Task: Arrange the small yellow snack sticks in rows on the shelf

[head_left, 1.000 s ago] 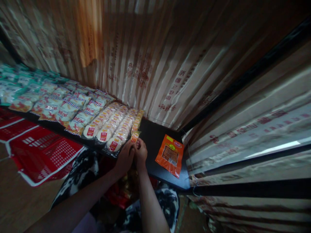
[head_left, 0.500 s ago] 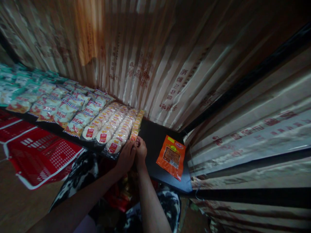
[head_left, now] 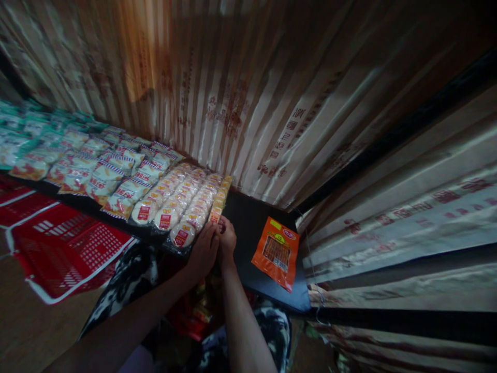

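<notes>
My left hand (head_left: 204, 248) and my right hand (head_left: 227, 239) meet at the near end of a narrow row of small yellow snack packets (head_left: 220, 199). The fingers of both are closed together around the nearest packet, whose lower part they hide. Left of this row lie several rows of round white rice crackers (head_left: 182, 235) in clear wrappers, overlapping one another. To the right of my hands, an orange snack bag (head_left: 276, 254) with a clear window lies flat on the black shelf (head_left: 241, 217).
White snack bags with striped edges (head_left: 126, 194) and green bags (head_left: 17, 134) fill the shelf's left side. A red shopping basket (head_left: 73, 243) stands below. Pleated printed sheeting (head_left: 233, 103) hangs behind, with a dark bar (head_left: 349, 160) at right. Red and gold items (head_left: 202, 311) sit between my knees.
My hands stay at the near end of the yellow row, with only small finger movements. The orange bag and the sheeting sit slightly farther right in view.
</notes>
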`<state>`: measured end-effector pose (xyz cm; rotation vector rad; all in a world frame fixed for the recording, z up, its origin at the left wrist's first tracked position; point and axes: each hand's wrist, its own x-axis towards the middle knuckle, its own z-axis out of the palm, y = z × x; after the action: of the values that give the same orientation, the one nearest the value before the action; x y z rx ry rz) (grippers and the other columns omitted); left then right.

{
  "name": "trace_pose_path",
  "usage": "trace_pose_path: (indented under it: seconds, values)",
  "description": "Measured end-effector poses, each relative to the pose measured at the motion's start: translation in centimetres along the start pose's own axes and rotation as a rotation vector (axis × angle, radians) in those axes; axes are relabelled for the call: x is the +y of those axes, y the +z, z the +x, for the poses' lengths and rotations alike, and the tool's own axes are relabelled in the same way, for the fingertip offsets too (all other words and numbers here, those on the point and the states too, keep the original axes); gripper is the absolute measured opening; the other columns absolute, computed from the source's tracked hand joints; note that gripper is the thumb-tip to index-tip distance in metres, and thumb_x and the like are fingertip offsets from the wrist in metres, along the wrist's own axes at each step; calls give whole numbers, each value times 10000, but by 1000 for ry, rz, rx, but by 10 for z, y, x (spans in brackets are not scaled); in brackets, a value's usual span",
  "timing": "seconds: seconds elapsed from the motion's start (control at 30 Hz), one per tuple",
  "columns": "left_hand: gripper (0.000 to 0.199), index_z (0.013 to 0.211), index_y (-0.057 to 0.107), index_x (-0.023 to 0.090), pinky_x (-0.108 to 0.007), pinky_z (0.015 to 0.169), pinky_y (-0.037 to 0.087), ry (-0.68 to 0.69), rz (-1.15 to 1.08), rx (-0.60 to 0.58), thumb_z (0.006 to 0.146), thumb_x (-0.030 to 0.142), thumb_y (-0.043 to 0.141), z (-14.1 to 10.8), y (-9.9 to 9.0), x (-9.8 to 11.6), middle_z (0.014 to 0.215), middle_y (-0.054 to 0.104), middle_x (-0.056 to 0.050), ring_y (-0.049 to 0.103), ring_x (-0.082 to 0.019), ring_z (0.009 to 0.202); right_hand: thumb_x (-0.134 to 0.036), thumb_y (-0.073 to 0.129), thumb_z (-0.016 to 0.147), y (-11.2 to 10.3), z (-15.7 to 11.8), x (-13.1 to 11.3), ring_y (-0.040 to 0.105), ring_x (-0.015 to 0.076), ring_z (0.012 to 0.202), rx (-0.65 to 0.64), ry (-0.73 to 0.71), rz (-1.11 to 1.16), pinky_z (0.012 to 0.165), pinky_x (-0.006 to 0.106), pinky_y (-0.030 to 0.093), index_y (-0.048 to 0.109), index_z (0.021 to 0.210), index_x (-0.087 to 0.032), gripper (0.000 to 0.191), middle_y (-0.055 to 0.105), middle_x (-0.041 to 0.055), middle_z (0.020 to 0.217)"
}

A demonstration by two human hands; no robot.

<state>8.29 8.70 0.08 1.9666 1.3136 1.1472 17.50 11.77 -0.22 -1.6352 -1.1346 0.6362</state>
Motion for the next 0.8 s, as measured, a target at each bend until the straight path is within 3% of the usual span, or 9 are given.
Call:
trace_pose_path:
  seconds: [0.47, 0.8]
  values:
    - [406, 1245, 474, 130, -416, 1069, 358, 20, 66, -25, 919, 291, 293, 3, 0, -2, 1329, 503, -141, 407, -202, 1284, -326, 516, 772, -1, -1, -6, 568, 112, 655, 23, -23, -141, 651, 230, 479, 606, 1053, -197, 322, 600, 26, 912]
    - [390, 1240, 474, 139, -436, 1062, 366, 73, 94, 21, 920, 268, 293, 3, 4, -3, 1303, 524, -135, 418, -208, 1274, -330, 500, 777, -3, -3, -5, 572, 124, 715, 17, -54, -145, 656, 230, 464, 586, 1110, -211, 364, 585, 36, 1003]
